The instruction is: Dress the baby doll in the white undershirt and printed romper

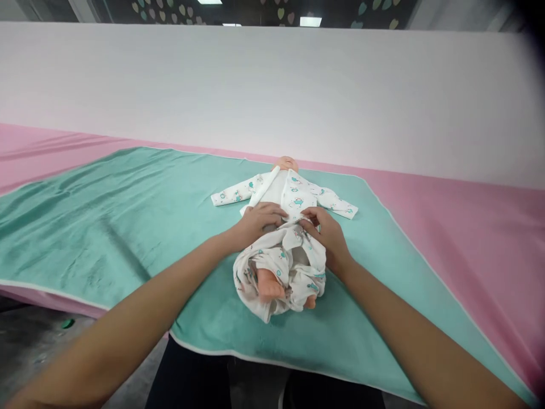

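left hand (pixel 259 223), right hand (pixel 330 236) on crumpled printed cloth (pixel 279 254) — smooth doll foot (pixel 269 286) protruding

This looks like an indoor childcare practice room, though its exact kind cannot be told: at the clock's centre a peach-coloured plastic-looking baby doll (pixel 269 284) in white printed clothes (pixel 299 199) lies on a teal cloth (pixel 170 193) spread over a pink cloth (pixel 460 227), a plain white upright panel (pixel 272 91) spans ten to two o'clock, pale heart-shaped decorations (pixel 280 13) and bright rectangular lights (pixel 310 21) show at twelve, and grey floor (pixel 25 335) lies at eight
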{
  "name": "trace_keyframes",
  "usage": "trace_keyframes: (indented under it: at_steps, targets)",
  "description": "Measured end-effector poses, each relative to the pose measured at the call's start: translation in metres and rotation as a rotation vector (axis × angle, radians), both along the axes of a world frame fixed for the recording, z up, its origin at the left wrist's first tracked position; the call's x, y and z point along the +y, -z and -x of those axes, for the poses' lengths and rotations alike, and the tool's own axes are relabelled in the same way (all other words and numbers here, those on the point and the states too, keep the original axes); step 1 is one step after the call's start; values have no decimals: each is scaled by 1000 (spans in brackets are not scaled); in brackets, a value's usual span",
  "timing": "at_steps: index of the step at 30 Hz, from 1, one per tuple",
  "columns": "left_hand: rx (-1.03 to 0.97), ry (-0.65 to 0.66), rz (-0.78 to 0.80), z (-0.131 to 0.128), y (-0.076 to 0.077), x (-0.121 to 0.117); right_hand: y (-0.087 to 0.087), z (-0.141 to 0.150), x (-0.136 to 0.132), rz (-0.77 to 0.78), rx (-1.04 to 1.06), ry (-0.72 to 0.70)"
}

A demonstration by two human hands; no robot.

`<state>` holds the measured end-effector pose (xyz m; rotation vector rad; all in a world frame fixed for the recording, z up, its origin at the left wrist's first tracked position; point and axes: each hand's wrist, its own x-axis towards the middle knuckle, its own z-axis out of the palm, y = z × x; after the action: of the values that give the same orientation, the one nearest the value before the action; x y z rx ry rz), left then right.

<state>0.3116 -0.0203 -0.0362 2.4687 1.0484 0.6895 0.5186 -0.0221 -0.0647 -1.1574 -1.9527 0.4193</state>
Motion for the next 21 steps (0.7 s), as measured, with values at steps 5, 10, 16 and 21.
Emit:
trace_keyframes:
  at_steps: [5,10,16,21]
  targets:
    - [-234,6,69,14,13,-3,-1,3,3,-49,-37,-36]
    - [-362,-180,-8,17,24,6,2,-1,10,-35,88,47]
    - [-363,-318,-2,24,37,20,-3,-6,5,-24,-161,-27]
    - [-317,-594,-123,37,53,40,-1,4,3,-164,-250,82]
